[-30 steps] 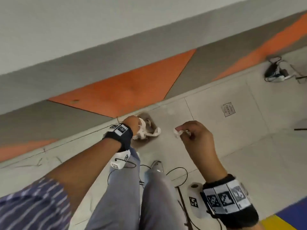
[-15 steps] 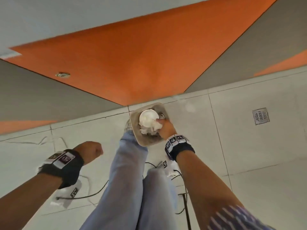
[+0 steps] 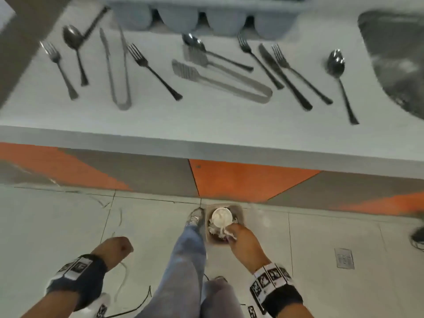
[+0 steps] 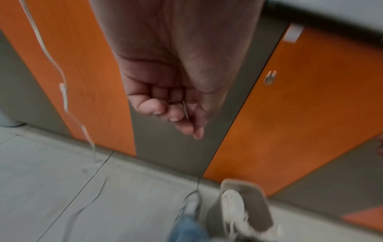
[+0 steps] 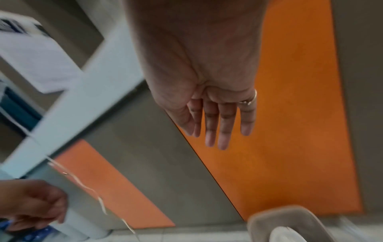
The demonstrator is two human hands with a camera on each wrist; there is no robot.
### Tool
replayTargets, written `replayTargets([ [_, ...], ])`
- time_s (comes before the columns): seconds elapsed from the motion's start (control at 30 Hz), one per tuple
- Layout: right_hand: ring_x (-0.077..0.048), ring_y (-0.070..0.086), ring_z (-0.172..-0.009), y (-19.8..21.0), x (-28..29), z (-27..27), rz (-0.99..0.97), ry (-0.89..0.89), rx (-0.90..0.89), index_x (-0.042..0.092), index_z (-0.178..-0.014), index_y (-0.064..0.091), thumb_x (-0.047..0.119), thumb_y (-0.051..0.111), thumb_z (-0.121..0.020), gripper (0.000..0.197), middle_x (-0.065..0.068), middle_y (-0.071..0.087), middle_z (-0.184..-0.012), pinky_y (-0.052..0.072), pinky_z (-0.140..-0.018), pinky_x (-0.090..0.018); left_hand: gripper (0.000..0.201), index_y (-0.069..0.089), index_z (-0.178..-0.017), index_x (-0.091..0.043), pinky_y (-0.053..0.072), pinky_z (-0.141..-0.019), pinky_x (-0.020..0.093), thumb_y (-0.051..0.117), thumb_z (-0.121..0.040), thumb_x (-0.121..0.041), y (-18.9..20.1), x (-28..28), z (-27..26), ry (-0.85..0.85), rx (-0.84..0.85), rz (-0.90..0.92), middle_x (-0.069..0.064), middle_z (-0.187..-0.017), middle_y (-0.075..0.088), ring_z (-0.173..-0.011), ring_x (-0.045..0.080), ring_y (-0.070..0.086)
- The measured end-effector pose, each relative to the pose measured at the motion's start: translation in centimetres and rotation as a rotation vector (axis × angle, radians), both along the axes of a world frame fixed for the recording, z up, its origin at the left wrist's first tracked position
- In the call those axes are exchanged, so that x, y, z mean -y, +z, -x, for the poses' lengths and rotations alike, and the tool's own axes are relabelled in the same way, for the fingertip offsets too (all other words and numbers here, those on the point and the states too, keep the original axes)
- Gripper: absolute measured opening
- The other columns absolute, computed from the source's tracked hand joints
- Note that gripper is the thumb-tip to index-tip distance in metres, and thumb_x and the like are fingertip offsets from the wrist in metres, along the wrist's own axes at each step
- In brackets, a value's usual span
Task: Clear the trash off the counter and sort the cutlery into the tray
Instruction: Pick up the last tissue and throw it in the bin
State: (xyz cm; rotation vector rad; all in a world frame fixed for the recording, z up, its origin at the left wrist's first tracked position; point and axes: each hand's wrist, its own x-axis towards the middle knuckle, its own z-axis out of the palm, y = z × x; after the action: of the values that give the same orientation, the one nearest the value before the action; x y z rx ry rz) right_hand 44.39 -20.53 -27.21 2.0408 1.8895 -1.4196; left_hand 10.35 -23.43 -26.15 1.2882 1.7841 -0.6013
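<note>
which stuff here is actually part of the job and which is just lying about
Part of the job:
- forks, spoons, knife and tongs on the counter
- cutlery tray
- trash bin with white trash
- right hand over the bin; left hand

Just lying about:
- sink
- floor drain
- floor cables

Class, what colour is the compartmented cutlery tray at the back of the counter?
Pale grey-blue plastic cutlery tray; the head view shows it best.
</note>
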Motion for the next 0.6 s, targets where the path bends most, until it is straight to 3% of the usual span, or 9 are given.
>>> replayTargets([
  [0.07, -0.022, 0.061, -0.105, 5.6, -0.9, 1.3, -0.064, 0.048, -0.017, 0.016, -0.118, 0.059, 0.012, 0.047, -0.091, 0.030, -0.006, 0.066, -0.116, 0.044, -0.085, -0.021, 0.015, 0.061, -0.085, -0.032, 0.048, -0.090, 0.025, 0.051, -0.091, -0.023, 4.1, -0.6, 0.6, 0.042, 0.053, -0.161, -0.001, -0.109, 0.072, -0.100, 0.016, 0.064],
  [0.13, -0.018, 0.062, -0.098, 10.0, -2.5, 2.9, -0.146, 0.073, -0.018, 0.018, -0.115, 0.060, 0.013, 0.046, -0.091, 0.028, -0.003, 0.066, -0.109, 0.044, -0.074, -0.017, 0.021, 0.053, -0.077, -0.041, 0.050, -0.084, 0.026, 0.054, -0.091, -0.026, 7.8, -2.0, 1.4, 0.085, 0.092, -0.331, -0.002, -0.103, 0.073, -0.092, 0.016, 0.066],
  [0.17, -0.017, 0.062, -0.094, 11.9, -3.5, 3.9, -0.194, 0.080, -0.027, 0.018, -0.113, 0.061, 0.016, 0.047, -0.092, 0.026, -0.001, 0.066, -0.106, 0.048, -0.072, -0.018, 0.018, 0.056, -0.079, -0.040, 0.050, -0.082, 0.027, 0.054, -0.091, -0.027, 9.7, -2.9, 1.8, 0.114, 0.098, -0.411, -0.003, -0.101, 0.073, -0.090, 0.016, 0.066],
  [0.27, -0.010, 0.062, -0.092, 16.5, -7.5, 6.8, -0.374, 0.084, -0.081, 0.022, -0.109, 0.065, 0.021, 0.051, -0.092, 0.022, 0.002, 0.069, -0.108, 0.050, -0.084, -0.023, 0.013, 0.067, -0.094, -0.024, 0.050, -0.077, 0.028, 0.055, -0.091, -0.024, 14.8, -6.7, 3.5, 0.198, 0.122, -0.616, 0.000, -0.098, 0.073, -0.085, 0.018, 0.066],
  [0.37, 0.001, 0.058, -0.083, 19.5, -12.7, 9.6, -0.509, 0.079, -0.116, 0.024, -0.107, 0.064, 0.020, 0.051, -0.091, 0.021, 0.009, 0.066, -0.103, 0.043, -0.072, -0.005, 0.015, 0.069, -0.098, -0.018, 0.044, -0.063, 0.023, 0.055, -0.091, -0.019, 18.6, -11.9, 6.0, 0.252, 0.161, -0.783, 0.006, -0.095, 0.074, -0.079, 0.021, 0.066],
  [0.43, 0.008, 0.052, -0.078, 20.9, -16.5, 11.6, -0.585, 0.076, -0.110, 0.025, -0.110, 0.063, 0.019, 0.051, -0.091, 0.023, 0.014, 0.061, -0.103, 0.035, -0.067, 0.001, 0.015, 0.070, -0.097, -0.018, 0.041, -0.063, 0.022, 0.057, -0.090, -0.016, 20.6, -16.0, 7.7, 0.267, 0.185, -0.896, 0.004, -0.101, 0.071, -0.075, 0.018, 0.062],
  [0.5, 0.000, 0.054, -0.082, 22.2, -20.3, 13.5, -0.666, 0.046, -0.081, 0.020, -0.113, 0.063, 0.015, 0.053, -0.091, 0.025, 0.008, 0.063, -0.109, 0.040, -0.074, -0.008, 0.014, 0.070, -0.095, -0.019, 0.040, -0.063, 0.018, 0.057, -0.090, -0.016, 22.3, -20.3, 9.2, 0.266, 0.221, -0.948, 0.002, -0.106, 0.068, -0.068, 0.011, 0.057],
  [0.6, -0.022, 0.057, -0.102, 23.0, -25.7, 15.2, -0.779, -0.011, 0.083, 0.016, -0.114, 0.063, 0.011, 0.059, -0.085, 0.029, -0.004, 0.063, -0.117, 0.048, -0.089, -0.032, 0.014, 0.063, -0.102, -0.022, 0.041, -0.051, 0.007, 0.058, -0.089, -0.025, 23.9, -26.6, 10.2, 0.264, 0.284, -0.908, 0.003, -0.110, 0.064, -0.065, 0.002, 0.057],
])
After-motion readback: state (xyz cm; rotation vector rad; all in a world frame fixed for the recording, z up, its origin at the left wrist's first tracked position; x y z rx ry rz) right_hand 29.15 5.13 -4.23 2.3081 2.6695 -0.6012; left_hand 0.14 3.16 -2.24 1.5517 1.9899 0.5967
